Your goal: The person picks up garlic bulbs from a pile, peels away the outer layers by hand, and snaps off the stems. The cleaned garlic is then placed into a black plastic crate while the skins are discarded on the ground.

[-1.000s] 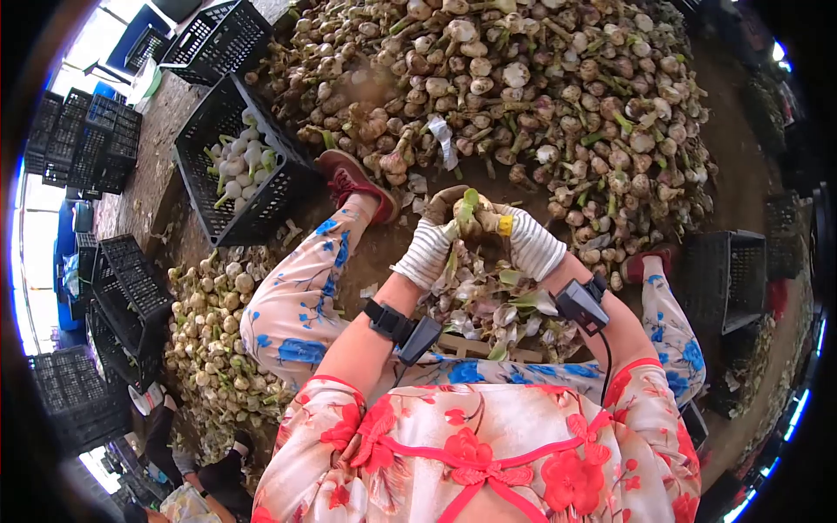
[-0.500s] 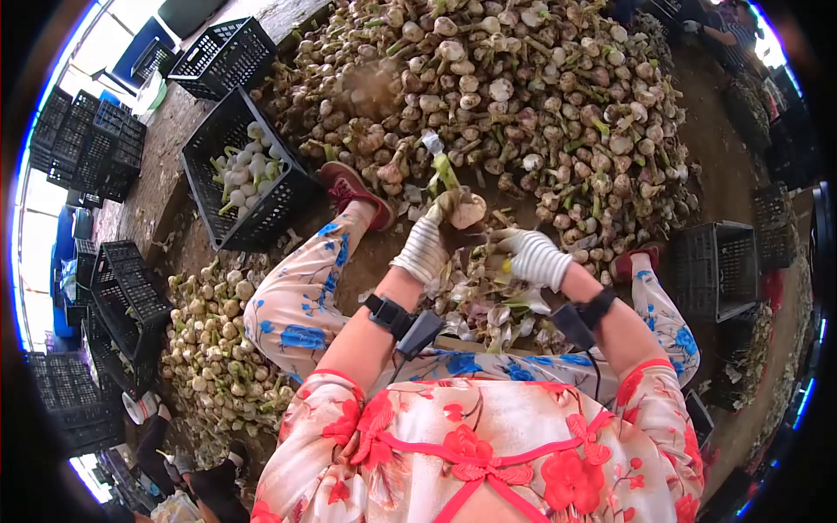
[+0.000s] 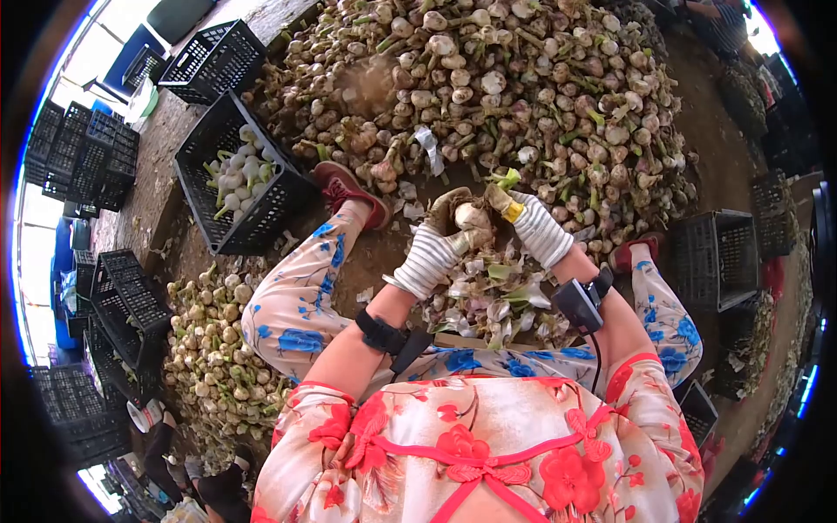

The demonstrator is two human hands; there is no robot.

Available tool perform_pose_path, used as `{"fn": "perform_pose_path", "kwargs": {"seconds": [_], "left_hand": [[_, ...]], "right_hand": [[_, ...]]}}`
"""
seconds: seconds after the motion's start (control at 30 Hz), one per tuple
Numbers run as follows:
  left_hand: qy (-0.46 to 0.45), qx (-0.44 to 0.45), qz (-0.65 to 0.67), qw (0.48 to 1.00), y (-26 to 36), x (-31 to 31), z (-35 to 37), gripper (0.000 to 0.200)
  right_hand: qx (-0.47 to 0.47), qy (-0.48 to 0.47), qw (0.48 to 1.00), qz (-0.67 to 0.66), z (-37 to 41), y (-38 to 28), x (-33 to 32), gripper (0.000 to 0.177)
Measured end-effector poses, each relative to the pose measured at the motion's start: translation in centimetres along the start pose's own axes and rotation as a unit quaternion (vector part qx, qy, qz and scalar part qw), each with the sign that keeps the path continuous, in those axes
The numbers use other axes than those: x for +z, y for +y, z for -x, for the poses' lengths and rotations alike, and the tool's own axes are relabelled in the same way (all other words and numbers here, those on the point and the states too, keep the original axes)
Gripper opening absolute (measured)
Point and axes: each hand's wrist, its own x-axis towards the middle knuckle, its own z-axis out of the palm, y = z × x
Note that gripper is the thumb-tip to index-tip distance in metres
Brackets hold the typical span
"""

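My left hand [image 3: 440, 248], in a striped white work glove with a soiled palm, is closed around a pale garlic bulb [image 3: 472, 218]. Close on its right is my right hand [image 3: 534, 228], gloved the same way, with fingers bent in toward the bulb. A short green garlic stem [image 3: 506, 179] sticks out past the right fingertips, which are closed at its base. Something yellow [image 3: 514, 212] shows at the right fingers. Beneath both hands lies a heap of peeled skins and stem scraps [image 3: 497, 301], between my legs.
A large pile of untrimmed garlic [image 3: 523, 96] rises in front. To the left, a black crate [image 3: 231, 227] holds cleaned white bulbs [image 3: 242, 174], above a smaller garlic heap [image 3: 214, 349]. Another black crate [image 3: 719, 261] stands right. Other people are at the lower left and upper right.
The bulb has turned in my left hand, its stem no longer pointing up from that hand. My right hand has moved up and in, beside the bulb. A whitish scrap now lies at the pile's edge.
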Motion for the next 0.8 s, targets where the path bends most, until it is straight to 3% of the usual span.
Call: {"fn": "perform_pose_path", "kwargs": {"seconds": [0.07,0.13,0.2,0.27,0.33,0.4,0.47,0.53,0.63,0.67,0.73,0.8], "left_hand": [[0.03,0.015,-0.009,0.999,-0.7,0.2,-0.2,0.059],[0.035,0.021,0.011,0.999,0.2,0.6,0.1,0.053],[0.041,-0.071,0.144,0.986,1.3,0.5,0.6,0.044],[0.043,-0.077,0.135,0.987,0.1,-0.2,0.3,0.04],[-0.068,-0.071,0.242,0.965,-0.4,-1.0,-0.5,0.046],[-0.05,-0.089,0.237,0.966,0.7,-0.2,0.4,0.04],[0.033,-0.094,0.184,0.978,2.7,1.3,1.0,0.031],[0.022,-0.091,0.173,0.98,1.7,1.0,0.9,0.031],[-0.121,-0.087,0.263,0.953,0.3,-0.3,0.3,0.039],[-0.12,-0.088,0.264,0.953,0.5,-0.2,0.5,0.039],[-0.011,-0.153,0.301,0.941,1.2,0.4,0.8,0.039],[-0.038,-0.151,0.306,0.939,0.3,-0.1,0.4,0.041]], "right_hand": [[-0.018,0.01,0.999,0.041,0.4,-0.4,0.2,0.035],[0.036,0.012,0.999,0.024,0.7,-1.3,0.5,0.033],[0.008,0.008,1.0,-0.007,0.9,-1.4,1.0,0.033],[0.011,0.017,1.0,-0.023,1.3,-1.3,1.4,0.033],[0.014,0.013,0.998,-0.068,1.7,-1.3,1.6,0.032],[0.022,0.027,0.998,-0.062,1.5,-1.1,1.2,0.031],[-0.038,0.036,0.999,-0.003,0.8,0.2,0.4,0.032],[-0.021,0.063,0.997,0.037,1.2,-1.5,1.8,0.032],[-0.017,0.04,0.999,0.003,1.2,-1.6,2.0,0.03],[-0.016,0.039,0.999,0.003,1.3,-1.6,2.1,0.03],[-0.044,0.044,0.998,0.015,1.6,-1.7,2.1,0.027],[-0.083,0.059,0.993,0.064,1.6,-0.8,1.7,0.026]]}}
